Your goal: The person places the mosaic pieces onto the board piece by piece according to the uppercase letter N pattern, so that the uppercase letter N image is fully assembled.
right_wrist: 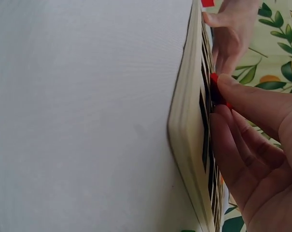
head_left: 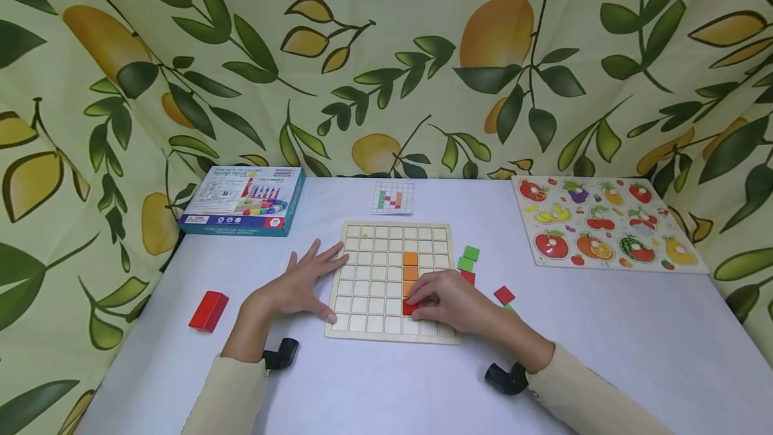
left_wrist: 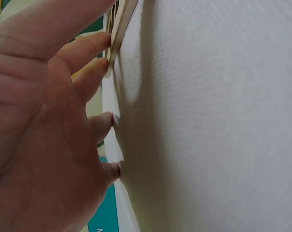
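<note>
A wooden grid board lies flat mid-table. My right hand pinches a red square tile between thumb and fingers, at a cell in the board's lower right part. In the right wrist view the red tile is tilted against the grid face. Just above that cell, several orange tiles form a column, the lowest partly covered by my fingers. On the board's left side, my left hand rests with fingers spread, its thumb and fingertips at the edge. The left wrist view shows two fingers touching the board's side.
Right of the board lie loose green tiles and red tiles. A small pattern card sits behind it. At back left is a boxed set; a red block lies nearer. A fruit puzzle board occupies the back right.
</note>
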### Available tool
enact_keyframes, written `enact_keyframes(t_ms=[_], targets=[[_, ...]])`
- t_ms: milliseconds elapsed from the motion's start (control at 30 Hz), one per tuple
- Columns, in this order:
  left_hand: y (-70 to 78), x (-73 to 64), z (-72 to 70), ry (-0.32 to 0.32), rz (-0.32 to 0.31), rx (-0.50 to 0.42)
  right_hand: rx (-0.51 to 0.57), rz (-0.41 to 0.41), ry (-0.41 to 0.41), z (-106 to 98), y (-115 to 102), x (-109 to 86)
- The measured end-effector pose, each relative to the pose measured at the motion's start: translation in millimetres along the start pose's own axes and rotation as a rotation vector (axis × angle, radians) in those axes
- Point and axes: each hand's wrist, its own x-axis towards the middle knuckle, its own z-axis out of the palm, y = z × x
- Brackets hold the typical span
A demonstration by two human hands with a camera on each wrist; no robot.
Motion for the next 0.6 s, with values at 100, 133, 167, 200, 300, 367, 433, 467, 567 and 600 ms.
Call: enact_keyframes(t_ms=[100,133,167,200,300,367,433,467,567,600], targets=[[0.6,0.0,-0.6,-0.004,-0.002,-0.005,-0.011,-0.008,0.020,1.3,-0.6,0.2],[0.7,0.1,-0.7,-0.004,-0.003,-0.006,-0.016,-0.012,0.025,1.5,-0.8,0.3],[0.8,0.1,-0.8,-0.003,-0.002,-0.007,-0.021,-0.014,0.030,1.8,-0.8,0.4],[0.8,0.2,-0.9,-0.002,-0.002,-0.007,-0.021,-0.016,0.034,1.9,-0.7,0.5],[0.5,0.2,-0.5,0.002,-0.003,-0.004,-0.020,-0.017,0.039,2.5,-0.1,0.9],[0.2,0.1,0.0,0.002,-0.005,0.000,-0.018,-0.015,0.039,3.3,0.8,1.2],[-0.1,0.1,0.6,0.001,-0.007,0.002,-0.016,-0.014,0.037,4.0,1.7,1.3],[-0.1,0.1,0.8,0.001,-0.008,0.001,-0.015,-0.014,0.037,4.3,2.2,1.4],[0.1,0.0,1.3,0.003,-0.006,-0.001,-0.008,-0.020,0.037,4.6,3.1,1.4],[0.2,0.0,1.5,0.003,-0.005,-0.002,-0.004,-0.023,0.037,4.5,3.2,1.4]])
